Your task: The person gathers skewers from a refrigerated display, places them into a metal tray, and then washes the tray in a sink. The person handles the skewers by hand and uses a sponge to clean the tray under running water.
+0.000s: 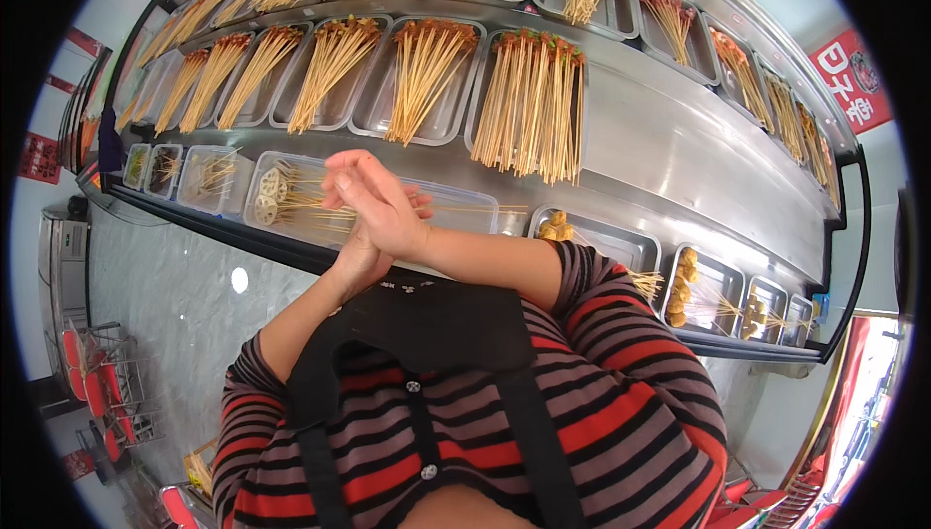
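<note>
My right hand [382,205] lies across my left hand [366,256], with palms and wrists crossed and touching. Only the lower part and a few fingertips of the left hand show behind the right. I see nothing held in the right hand. Behind both hands sits a clear plastic tub [465,202] on the stainless steel counter. It holds skewered lotus root slices [269,194], whose bamboo sticks run partly behind my hands. A metal tray packed with skewers [527,111] stands beyond, to the right of the hands.
Metal trays of skewers [429,78] line the tiered counter [654,136]. Smaller plastic tubs [214,180] stand left, and trays with yellowish balls on skewers [680,289] stand right. The counter's dark front edge [218,227] runs before me. Red chairs [91,376] stand on the grey floor.
</note>
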A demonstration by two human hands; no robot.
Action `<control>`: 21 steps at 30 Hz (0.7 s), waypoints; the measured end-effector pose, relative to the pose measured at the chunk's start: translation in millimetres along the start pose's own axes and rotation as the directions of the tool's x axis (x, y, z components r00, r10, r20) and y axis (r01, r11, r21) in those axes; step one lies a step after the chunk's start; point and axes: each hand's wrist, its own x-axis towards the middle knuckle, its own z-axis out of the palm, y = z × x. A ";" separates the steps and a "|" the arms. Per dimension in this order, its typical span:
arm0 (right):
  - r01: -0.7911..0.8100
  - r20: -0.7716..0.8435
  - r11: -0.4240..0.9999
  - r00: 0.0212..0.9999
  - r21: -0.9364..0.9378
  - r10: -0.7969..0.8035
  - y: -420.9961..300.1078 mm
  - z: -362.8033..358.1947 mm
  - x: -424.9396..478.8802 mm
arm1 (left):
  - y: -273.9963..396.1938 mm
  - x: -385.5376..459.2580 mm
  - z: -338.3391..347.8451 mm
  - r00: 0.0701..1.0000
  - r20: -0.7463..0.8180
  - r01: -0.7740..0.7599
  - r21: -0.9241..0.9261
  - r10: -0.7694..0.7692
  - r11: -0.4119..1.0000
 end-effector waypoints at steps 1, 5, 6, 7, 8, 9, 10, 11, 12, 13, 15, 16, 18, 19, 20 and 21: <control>0.020 -0.046 0.999 0.999 0.047 -0.018 0.9 3.7 -0.4 | -1.1 -0.3 -0.1 0.996 -0.008 -0.091 0.123 0.093 0.988; 0.299 0.066 0.795 0.947 -0.528 -0.313 18.5 -3.2 -8.6 | -2.5 -5.1 -7.5 0.892 0.066 -0.399 0.578 0.446 0.712; 0.352 0.163 0.683 0.931 -0.640 -0.328 12.4 -6.1 -12.4 | -0.1 -9.4 -9.2 0.846 0.096 -0.442 0.677 0.525 0.589; 0.400 0.252 0.536 0.910 -0.743 -0.329 7.1 -11.5 -16.4 | 6.9 -9.6 -0.8 0.938 -0.018 -0.328 0.289 0.347 0.900; 0.406 0.289 0.459 0.907 -0.790 -0.305 5.3 -16.7 -18.4 | 14.8 -9.9 10.3 0.992 -0.026 -0.124 -0.173 0.121 0.977; 0.410 0.320 0.384 0.905 -0.827 -0.279 5.5 -22.9 -20.9 | 19.6 -12.0 18.0 0.993 0.068 0.119 -0.584 -0.097 0.803; 0.415 0.349 0.306 0.904 -0.857 -0.248 5.9 -29.3 -22.9 | 17.4 -14.5 16.4 0.994 0.060 0.107 -0.592 -0.088 0.799; 0.400 0.346 0.244 0.908 -0.884 -0.237 7.9 -37.1 -22.1 | 13.5 -17.1 12.8 0.996 0.052 0.094 -0.599 -0.080 0.796; 0.378 0.336 0.177 0.914 -0.909 -0.227 11.2 -47.0 -19.7 | 10.8 -19.0 10.6 0.996 0.049 0.089 -0.605 -0.075 0.791; 0.358 0.329 0.109 0.918 -0.927 -0.219 11.0 -54.1 -17.9 | 12.7 -20.8 12.4 0.995 0.048 0.097 -0.591 -0.086 0.800; 0.301 0.269 0.232 0.950 -0.925 -0.161 7.2 -62.6 -22.2 | 18.0 -25.9 17.7 0.993 0.043 0.112 -0.566 -0.106 0.817; 0.281 0.249 0.302 0.958 -0.911 -0.141 4.5 -64.3 -24.0 | 17.7 -27.7 13.2 0.994 0.068 0.110 -0.532 -0.087 0.839; 0.201 0.139 0.409 0.975 -0.890 -0.176 -1.6 -72.5 -24.7 | 18.0 -32.6 -3.9 0.992 0.118 0.099 -0.467 -0.049 0.879; 0.141 0.039 0.449 0.973 -0.883 -0.228 -4.9 -80.4 -23.6 | 20.4 -37.3 -7.9 0.996 0.079 0.063 -0.417 -0.033 0.907; 0.086 -0.060 0.491 0.960 -0.867 -0.274 -9.7 -88.1 -26.4 | 24.6 -44.2 -10.5 0.999 0.039 0.028 -0.364 -0.015 0.931; -0.290 -0.394 0.600 0.918 -0.745 -0.046 -36.5 -83.7 -30.0 | 29.2 -54.6 -15.2 1.000 -0.014 -0.016 -0.308 0.012 0.951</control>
